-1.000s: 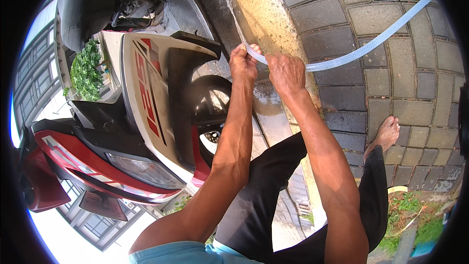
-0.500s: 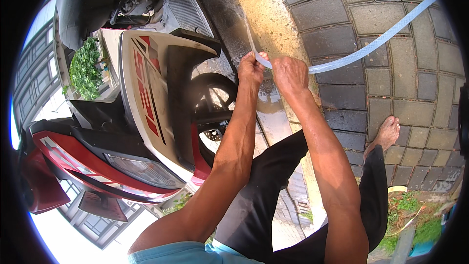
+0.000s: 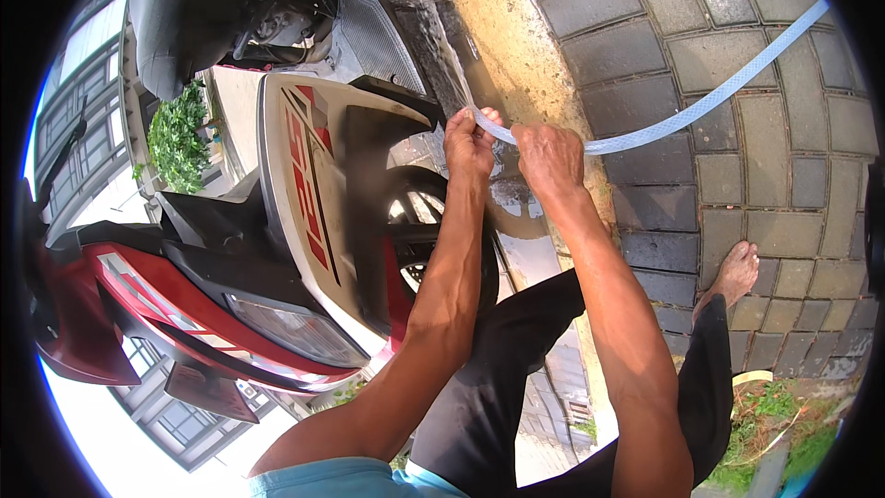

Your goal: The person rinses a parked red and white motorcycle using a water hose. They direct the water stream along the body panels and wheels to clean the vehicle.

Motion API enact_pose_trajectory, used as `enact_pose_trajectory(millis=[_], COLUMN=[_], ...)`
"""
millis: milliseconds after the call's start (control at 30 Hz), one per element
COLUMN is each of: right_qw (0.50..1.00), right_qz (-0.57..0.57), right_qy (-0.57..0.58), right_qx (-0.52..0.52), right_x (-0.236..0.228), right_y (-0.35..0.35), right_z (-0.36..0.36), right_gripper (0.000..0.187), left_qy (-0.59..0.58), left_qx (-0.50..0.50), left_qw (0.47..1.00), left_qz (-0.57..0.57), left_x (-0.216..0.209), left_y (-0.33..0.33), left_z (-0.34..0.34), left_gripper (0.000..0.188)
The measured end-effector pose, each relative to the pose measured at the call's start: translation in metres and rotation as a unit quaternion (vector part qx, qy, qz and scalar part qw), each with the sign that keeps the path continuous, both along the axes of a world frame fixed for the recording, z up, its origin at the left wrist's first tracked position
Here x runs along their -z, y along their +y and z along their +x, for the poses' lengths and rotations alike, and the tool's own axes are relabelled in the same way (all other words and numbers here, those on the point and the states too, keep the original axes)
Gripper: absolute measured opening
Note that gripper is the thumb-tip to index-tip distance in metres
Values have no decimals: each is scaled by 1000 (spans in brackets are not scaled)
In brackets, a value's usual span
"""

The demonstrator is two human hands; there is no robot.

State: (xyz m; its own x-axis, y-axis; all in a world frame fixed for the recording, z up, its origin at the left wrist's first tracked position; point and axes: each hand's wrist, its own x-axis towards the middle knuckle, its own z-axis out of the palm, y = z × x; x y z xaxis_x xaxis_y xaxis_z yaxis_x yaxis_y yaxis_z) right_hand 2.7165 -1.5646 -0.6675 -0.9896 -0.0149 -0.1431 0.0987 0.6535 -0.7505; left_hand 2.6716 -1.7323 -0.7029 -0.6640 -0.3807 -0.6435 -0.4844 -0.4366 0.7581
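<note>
A light blue braided hose (image 3: pixel 678 122) curves in from the upper right to both of my hands. My left hand (image 3: pixel 471 142) is closed on its open end, with thumb and fingers pinched at the mouth. A thin jet of water (image 3: pixel 447 60) leaves the mouth and runs up and away toward the wet ground. Just to the right, my right hand (image 3: pixel 550 159) wraps round the hose a short way behind the end. The red, white and black motor scooter (image 3: pixel 295 189) stands close on the left, its front wheel (image 3: pixel 415 231) partly hidden behind my left forearm.
A yellowish kerb (image 3: pixel 516 46) runs between the wet lower ground and the brick paving (image 3: pixel 765 157) on the right. My bare foot (image 3: pixel 737 269) rests on that paving. A green bush (image 3: pixel 177 140) and buildings show past the scooter; grass (image 3: pixel 770 406) grows at the lower right.
The view has shifted slightly, so the scooter appears further right and lower. Both hands keep their hold on the hose, and the jet now looks wider, splashing on the ground beyond.
</note>
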Motion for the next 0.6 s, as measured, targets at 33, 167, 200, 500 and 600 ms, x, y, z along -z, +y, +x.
enact_pose_trajectory(millis=[33, 167, 200, 500, 600], right_qw=[1000, 1000, 1000, 999, 1000], right_qz=[-1, 12, 12, 5, 3], right_qy=[-2, 11, 14, 31, 25], right_qx=[-1, -3, -2, 8, 2], right_x=[-4, -7, -7, -11, -10], right_y=[-1, -2, -2, 2, 3], right_z=[-3, -2, -2, -8, -11], right_gripper=[14, 11, 10, 10, 10], left_qy=[6, -4, 1, 10, 21], left_qx=[-7, 2, 13, 41, 65], left_qw=[1000, 1000, 1000, 999, 996], left_qz=[7, 7, 13, 32, 53], left_x=[-3, -11, -12, -8, -9], left_y=[-3, -4, -4, -8, -11], left_z=[0, -5, -6, -18, -20], left_gripper=[10, 9, 9, 9, 8])
